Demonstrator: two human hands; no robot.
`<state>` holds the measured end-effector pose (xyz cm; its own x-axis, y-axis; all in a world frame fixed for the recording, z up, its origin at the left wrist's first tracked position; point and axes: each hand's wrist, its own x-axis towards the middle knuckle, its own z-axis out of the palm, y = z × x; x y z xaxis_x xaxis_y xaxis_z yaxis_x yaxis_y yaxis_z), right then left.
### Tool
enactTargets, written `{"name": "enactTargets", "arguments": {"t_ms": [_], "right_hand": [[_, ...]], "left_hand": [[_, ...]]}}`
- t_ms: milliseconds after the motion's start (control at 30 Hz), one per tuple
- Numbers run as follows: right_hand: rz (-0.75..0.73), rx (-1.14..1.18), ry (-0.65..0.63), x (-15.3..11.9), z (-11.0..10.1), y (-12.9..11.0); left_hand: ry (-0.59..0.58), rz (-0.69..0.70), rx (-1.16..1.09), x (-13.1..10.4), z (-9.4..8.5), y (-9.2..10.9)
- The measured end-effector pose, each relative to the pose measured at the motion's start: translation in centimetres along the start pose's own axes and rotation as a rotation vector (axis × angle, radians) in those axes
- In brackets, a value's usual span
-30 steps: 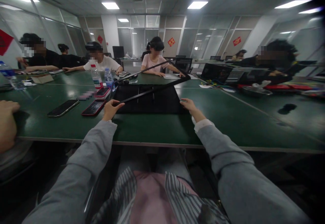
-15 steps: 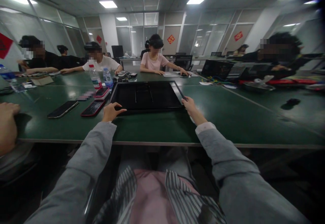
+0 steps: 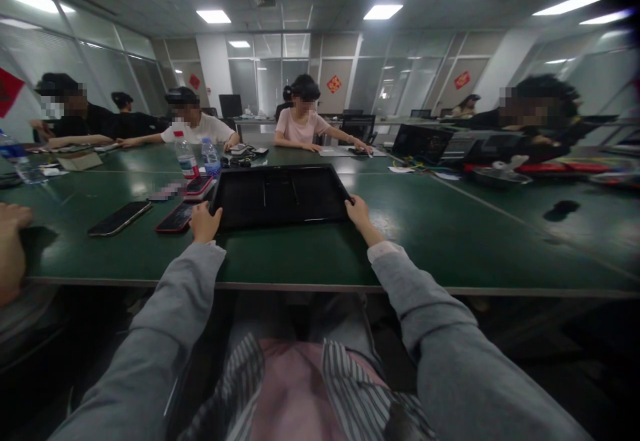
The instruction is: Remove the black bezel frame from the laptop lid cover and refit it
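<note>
A black rectangular frame-like panel (image 3: 240, 197) with a raised rim lies on the green table before me. Two thin bright lines run across its middle, around a darker rectangular part. My left hand (image 3: 205, 222) is at the near left corner, thumb and fingers closed about the edge. On the opposite side, my right hand (image 3: 359, 212) grips the right rim, its thumb on top. The undersides of the fingers are hidden. Right beside my left hand lies a red-edged phone (image 3: 173, 219), partly covered by it.
Further left are a dark phone (image 3: 120, 218) and another red-edged phone (image 3: 199, 187). Two bottles, a red-capped one (image 3: 185, 155) and a blue one (image 3: 211, 156), stand behind. A metal bowl (image 3: 500, 175) is at right. Another person's hand (image 3: 13, 221) rests at far left; several people sit around.
My left hand has shifted left from the near edge to the left corner. My right hand has moved slightly left, and the pale gap inside the panel's right rim is gone.
</note>
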<state>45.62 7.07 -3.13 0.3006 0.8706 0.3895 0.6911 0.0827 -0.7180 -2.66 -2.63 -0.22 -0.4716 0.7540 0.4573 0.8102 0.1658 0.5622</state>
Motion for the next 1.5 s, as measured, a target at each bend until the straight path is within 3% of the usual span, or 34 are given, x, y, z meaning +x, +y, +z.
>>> {"name": "enactTargets", "arguments": {"t_ms": [133, 300, 400, 667, 1067, 1500], "right_hand": [[0.02, 0.029, 0.005, 0.3, 0.1, 0.5], [0.001, 0.009, 0.02, 0.0, 0.0, 0.6], [0.004, -0.038, 0.031, -0.3, -0.7, 0.5], [0.011, -0.139, 0.034, -0.2, -2.8, 1.3], [-0.022, -0.118, 0.026, -0.2, -2.7, 1.7], [0.023, -0.077, 0.026, -2.4, -4.1, -1.4]], "left_hand": [[-0.08, -0.029, -0.073, 1.2, 0.8, -1.1], [-0.08, -0.119, -0.03, 2.4, 1.4, -1.2], [-0.087, -0.107, -0.013, 2.9, 1.7, -1.0], [-0.128, 0.012, 0.033, 2.0, 1.5, 0.0], [-0.18, -0.044, -0.072, 2.3, 2.2, -0.7], [-0.197, -0.04, -0.101, 2.9, 2.6, -1.3]]}}
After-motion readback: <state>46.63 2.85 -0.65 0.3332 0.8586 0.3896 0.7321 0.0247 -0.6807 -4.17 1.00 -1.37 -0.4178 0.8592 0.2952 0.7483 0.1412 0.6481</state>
